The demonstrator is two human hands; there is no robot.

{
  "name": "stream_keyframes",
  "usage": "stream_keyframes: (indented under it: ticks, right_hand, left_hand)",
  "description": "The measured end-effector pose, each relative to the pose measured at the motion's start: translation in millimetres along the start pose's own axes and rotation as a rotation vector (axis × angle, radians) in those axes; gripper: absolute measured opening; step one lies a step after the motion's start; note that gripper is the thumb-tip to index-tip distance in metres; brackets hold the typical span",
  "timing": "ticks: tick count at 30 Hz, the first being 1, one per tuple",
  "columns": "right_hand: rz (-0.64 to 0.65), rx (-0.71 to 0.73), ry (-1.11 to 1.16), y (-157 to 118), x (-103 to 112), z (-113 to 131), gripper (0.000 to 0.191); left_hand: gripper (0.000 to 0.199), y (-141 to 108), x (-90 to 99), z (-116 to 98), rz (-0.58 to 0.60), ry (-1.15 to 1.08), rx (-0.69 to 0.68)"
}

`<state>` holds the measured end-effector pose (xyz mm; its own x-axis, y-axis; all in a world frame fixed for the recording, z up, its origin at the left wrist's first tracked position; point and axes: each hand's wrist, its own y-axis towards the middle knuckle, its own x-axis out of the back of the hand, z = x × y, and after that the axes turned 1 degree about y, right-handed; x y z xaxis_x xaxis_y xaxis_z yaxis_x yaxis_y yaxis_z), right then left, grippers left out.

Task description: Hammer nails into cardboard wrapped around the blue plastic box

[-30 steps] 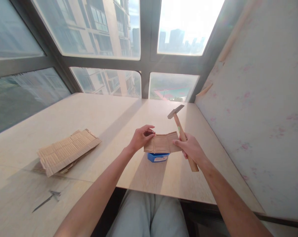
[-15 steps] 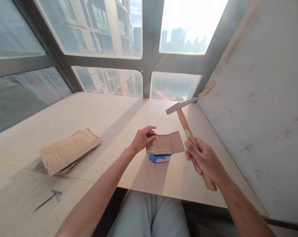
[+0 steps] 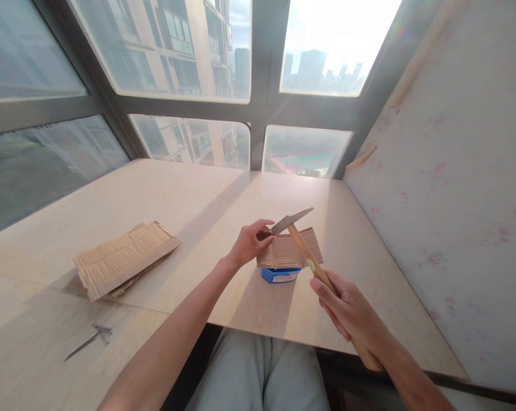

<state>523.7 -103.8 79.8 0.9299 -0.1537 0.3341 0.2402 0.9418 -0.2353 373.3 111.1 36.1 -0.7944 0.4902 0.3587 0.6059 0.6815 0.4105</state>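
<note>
My right hand [image 3: 347,305] is wrapped round the wooden handle of a hammer [image 3: 303,242]. The hammer's metal head is low over the left part of a piece of corrugated cardboard [image 3: 294,251], right by my left fingertips. That cardboard lies across the top of a blue box [image 3: 280,275] with a pale label on its front. With thumb and fingers pinched at the cardboard's left side, my left hand [image 3: 252,242] grips what looks like a thin dark nail, mostly hidden by the fingers and the hammer head.
Stacked pieces of corrugated cardboard [image 3: 127,257] lie on the left of the wooden tabletop [image 3: 189,200]. Several dark nails [image 3: 91,339] are in a small pile nearer me. Windows [image 3: 189,140] border the far side, and a flower-patterned wall [image 3: 455,228] rises on the right.
The hammer has come down and left, its head now by my left fingertips. My left hand keeps its pinch at the cardboard's left side. The view has shifted slightly.
</note>
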Motion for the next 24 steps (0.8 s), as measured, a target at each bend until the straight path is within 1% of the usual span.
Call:
stream_keyframes:
  ticks: [4,9,12,14,19,22,24]
  right_hand:
    - [-0.026,-0.019,-0.009,-3.4,-1.8,-3.9,0.041]
    - [-0.058,0.015,-0.019,0.3,-5.9,-3.1,0.038]
    - [-0.036,0.005,-0.072,4.4,-6.9,-2.2,0.038]
    - [-0.050,0.011,-0.126,5.6,-7.0,-0.8,0.038]
    - [-0.141,0.131,-0.288,4.3,-4.5,2.4,0.037]
    - [-0.161,0.204,-0.412,5.4,-2.3,0.6,0.036]
    - [-0.153,0.213,-0.454,6.4,-1.8,-1.7,0.037]
  left_hand:
    - [0.029,-0.9,-1.4,-1.6,-0.025,0.030,-0.012]
    - [0.028,-1.4,-2.3,-2.4,-0.025,0.004,-0.007]
    - [0.029,-1.0,-2.5,-2.0,-0.015,-0.002,0.001]
    - [0.030,-0.7,-2.7,-1.3,-0.003,-0.008,0.016]
    - [0.032,0.5,-2.9,0.5,0.000,-0.006,0.023]
    - [0.031,1.0,-2.3,0.3,0.003,0.020,0.001]
    - [0.029,1.0,-2.2,-0.1,0.003,0.053,-0.014]
